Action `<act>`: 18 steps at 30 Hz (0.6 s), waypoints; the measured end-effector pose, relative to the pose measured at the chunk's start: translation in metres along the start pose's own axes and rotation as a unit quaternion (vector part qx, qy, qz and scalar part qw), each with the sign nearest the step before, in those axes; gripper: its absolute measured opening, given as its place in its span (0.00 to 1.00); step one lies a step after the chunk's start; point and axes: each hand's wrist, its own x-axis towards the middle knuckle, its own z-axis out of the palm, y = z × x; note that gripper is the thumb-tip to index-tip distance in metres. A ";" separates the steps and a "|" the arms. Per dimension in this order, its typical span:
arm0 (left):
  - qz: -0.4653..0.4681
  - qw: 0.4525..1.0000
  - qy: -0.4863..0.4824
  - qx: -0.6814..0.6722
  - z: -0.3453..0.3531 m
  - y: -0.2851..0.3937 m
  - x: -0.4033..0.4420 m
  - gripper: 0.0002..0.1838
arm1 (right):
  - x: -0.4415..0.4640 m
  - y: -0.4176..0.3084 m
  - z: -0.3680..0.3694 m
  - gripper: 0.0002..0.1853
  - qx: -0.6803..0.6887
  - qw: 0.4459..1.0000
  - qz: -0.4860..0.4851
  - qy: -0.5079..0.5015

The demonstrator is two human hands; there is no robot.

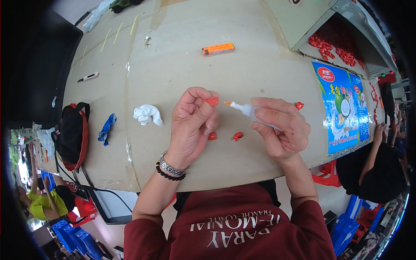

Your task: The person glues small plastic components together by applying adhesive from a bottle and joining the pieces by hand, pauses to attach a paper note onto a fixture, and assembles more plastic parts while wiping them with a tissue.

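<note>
The left hand is closed in a pinch on a small red piece, held up above the table; across from it, the right hand grips a white squeeze bottle, its orange tip aimed at the piece, with a slight gap between. To my eye, the step in hand is bringing tip and piece together, and the next move calls for a steady left pinch and a small, careful approach from the right. As for room, a black-and-red bag sits by the left edge, then a blue scrap and a crumpled white cloth beside the left wrist. Beyond the hands, bare tabletop reaches to an orange box. The front edge runs close to the shirt, and a blue poster lies towards the right edge.
</note>
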 end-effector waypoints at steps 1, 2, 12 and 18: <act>0.003 1.000 0.000 0.000 0.000 0.000 0.000 0.05 | 0.000 0.000 0.000 0.12 0.002 1.000 0.003 -0.002; 0.003 1.000 0.000 -0.001 0.000 0.000 0.000 0.05 | 0.000 0.000 0.000 0.12 0.002 1.000 0.003 -0.003; -0.005 0.999 -0.007 -0.033 -0.002 -0.001 0.001 0.05 | 0.001 -0.001 0.000 0.12 0.008 1.000 -0.001 -0.001; -0.043 0.987 -0.043 -0.146 -0.005 -0.007 0.002 0.06 | -0.001 -0.003 -0.002 0.12 0.049 0.998 0.031 0.000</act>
